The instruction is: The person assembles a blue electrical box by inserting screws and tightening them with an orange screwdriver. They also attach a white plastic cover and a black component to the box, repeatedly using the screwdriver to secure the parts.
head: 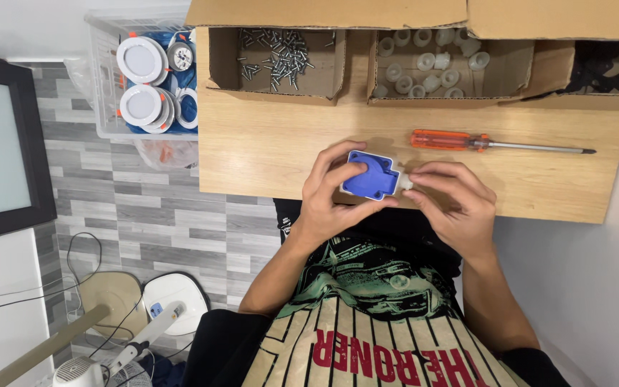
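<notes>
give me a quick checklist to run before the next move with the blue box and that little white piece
1. Blue box held firmly: ok, the left hand wraps around it above the table edge.
2. Small white piece in hand: ok, pinched in the right hand fingertips, at the box's right side.
3. White piece seated in the box: cannot tell, fingers cover the joint.
4. Screwdriver within reach: ok, lying on the wooden table just beyond the hands.
5. Screws available: ok, a pile sits in the open cardboard box.
6. Spare white fittings available: ok, in the next cardboard compartment.
</notes>
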